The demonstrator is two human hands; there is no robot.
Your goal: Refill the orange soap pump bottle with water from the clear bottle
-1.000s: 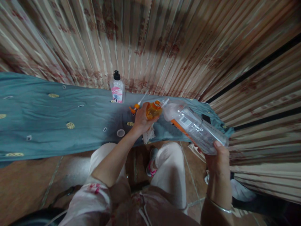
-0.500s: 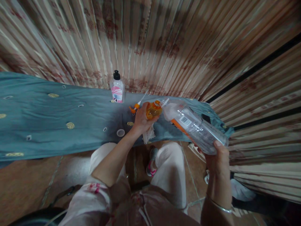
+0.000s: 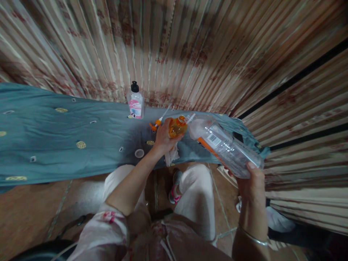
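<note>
Your left grip (image 3: 164, 139) curls round the amber bottle (image 3: 177, 129); your right grip (image 3: 251, 180) clasps the tilted clear bottle (image 3: 227, 146) near its base; their necks nearly meet.

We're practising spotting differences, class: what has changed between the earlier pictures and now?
Nothing visibly moved; nothing was taken hold of or let go. The left grip still holds the amber bottle, the right grip the tilted clear bottle. The orange pump and the black-capped bottle stayed put on the teal cloth.
</note>
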